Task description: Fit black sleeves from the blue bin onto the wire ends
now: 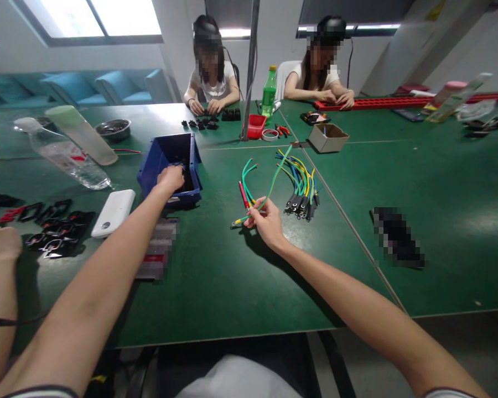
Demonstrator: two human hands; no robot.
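My left hand [171,178] reaches into a blue plastic bin [149,166]; its fingertips sit among dark contents, and what they touch is hidden. Over the table, my right hand [266,220] pinches a green-yellow wire [279,176] that has a ring terminal at its near end. Beside that hand lie a red pen-like tool [243,195] and a couple of loose green wires [244,174]. To the right rests a bundle of green, yellow and blue wires [302,179], with black sleeves and ring terminals on its near ends.
A white power bank [113,213], a clear bottle [68,155] and black parts [62,232] lie left. Another person's arm [0,276] is at the left edge. A metal pole [251,72], small cardboard box [328,138] and dark phone-like object [398,237] stand or lie around. Two people sit opposite.
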